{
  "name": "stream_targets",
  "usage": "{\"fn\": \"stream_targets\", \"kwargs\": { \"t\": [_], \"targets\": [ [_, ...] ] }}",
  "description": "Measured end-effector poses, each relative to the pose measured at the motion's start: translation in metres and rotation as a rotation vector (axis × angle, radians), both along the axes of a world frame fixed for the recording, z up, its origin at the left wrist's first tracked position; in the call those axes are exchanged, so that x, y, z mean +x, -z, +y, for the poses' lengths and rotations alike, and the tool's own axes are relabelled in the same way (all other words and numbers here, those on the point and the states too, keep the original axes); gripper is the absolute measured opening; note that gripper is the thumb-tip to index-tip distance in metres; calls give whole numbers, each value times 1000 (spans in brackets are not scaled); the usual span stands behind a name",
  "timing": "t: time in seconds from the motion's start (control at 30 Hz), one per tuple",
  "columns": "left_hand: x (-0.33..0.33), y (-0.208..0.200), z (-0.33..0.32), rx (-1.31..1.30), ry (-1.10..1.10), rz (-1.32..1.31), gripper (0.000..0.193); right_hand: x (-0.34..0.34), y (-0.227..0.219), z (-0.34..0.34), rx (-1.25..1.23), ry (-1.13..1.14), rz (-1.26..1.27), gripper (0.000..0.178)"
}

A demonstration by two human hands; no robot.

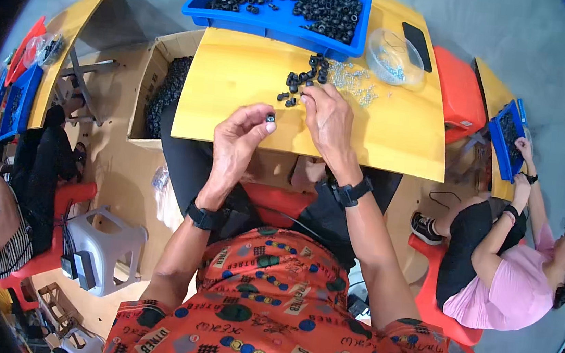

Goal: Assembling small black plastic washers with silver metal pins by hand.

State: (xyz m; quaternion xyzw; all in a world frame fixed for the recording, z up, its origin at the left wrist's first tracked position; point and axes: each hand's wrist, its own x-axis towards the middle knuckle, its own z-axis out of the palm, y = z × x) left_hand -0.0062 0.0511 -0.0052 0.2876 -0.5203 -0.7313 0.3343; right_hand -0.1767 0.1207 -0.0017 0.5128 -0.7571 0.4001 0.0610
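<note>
The person sits at a yellow table (236, 96) with both forearms coming up from six o'clock. The left hand (239, 139) is raised just over the near edge of the table, fingers curled in, and its thumb and forefinger pinch a small black ring (271, 117) at the fingertips. The right hand (329, 121) lies at about three o'clock of the left one, close but not touching it, palm down on the table with the fingers bent together and the tips at the near end of a loose heap of black rings (304, 79); I cannot tell whether anything is caught between those fingers. Each wrist wears a black band.

The heap runs from the right fingertips toward twelve o'clock. Just beside it, at two o'clock, lies a scatter of small clear pieces (354, 82). Farther toward twelve o'clock a blue tray (278, 24) sits on the far edge of the table, holding many more black rings. At about two o'clock of the right hand stands a round clear bowl (395, 57) with a few small pieces in it, and a flat black slab (417, 46) lies just past it.

At nine o'clock of the table, lower down, an open cardboard box (151, 83) is filled with black rings. At four o'clock another person in a pink top (511, 290) sits on a red stool, reaching into a second blue tray (507, 138).
</note>
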Motion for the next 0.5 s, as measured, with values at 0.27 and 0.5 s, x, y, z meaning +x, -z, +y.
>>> {"fn": "stream_targets", "kwargs": {
  "t": [0.27,0.5],
  "targets": [
    [-14,7,-14,-81,-14,4,27,-23,-14,11,-13,-43,-269,12],
    [-25,28,-15,-214,-26,-27,25,-29,-27,31,-48,-17,-422,19]
  ]
}}
